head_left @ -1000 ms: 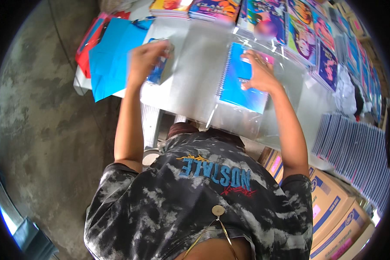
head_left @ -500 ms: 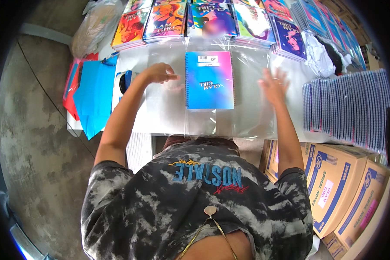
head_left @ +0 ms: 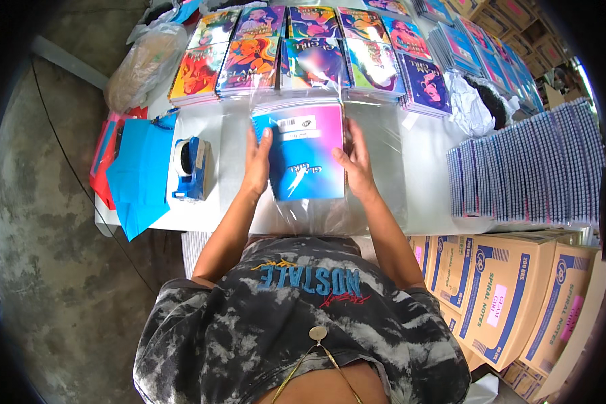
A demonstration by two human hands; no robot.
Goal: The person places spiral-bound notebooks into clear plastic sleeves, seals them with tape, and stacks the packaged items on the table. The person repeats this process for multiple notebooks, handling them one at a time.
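A stack of spiral notebooks (head_left: 308, 149), its top one blue fading to pink, is held between my two hands above the table. My left hand (head_left: 257, 163) presses its left edge, thumb on top of the cover. On the opposite edge my right hand (head_left: 358, 161) grips with its thumb near the pink side and its fingers along the side. The stack looks tilted, with its far page edges showing. Clear plastic film (head_left: 377, 182) lies under and around the notebooks; whether it wraps them fully I cannot tell.
Rows of colourful notebooks (head_left: 249, 64) line the far side of the white table (head_left: 229, 202). Left stand a blue tape dispenser (head_left: 194, 168), blue sheets (head_left: 138, 168) and a plastic bag (head_left: 147, 67). Right are a long notebook stack (head_left: 525, 168), crumpled white plastic (head_left: 470, 104) and cardboard boxes (head_left: 498, 296).
Both hands came in from apart at the sides and closed on the notebook stack. The stack now looks tilted, and the plastic film has shifted. The view has moved slightly.
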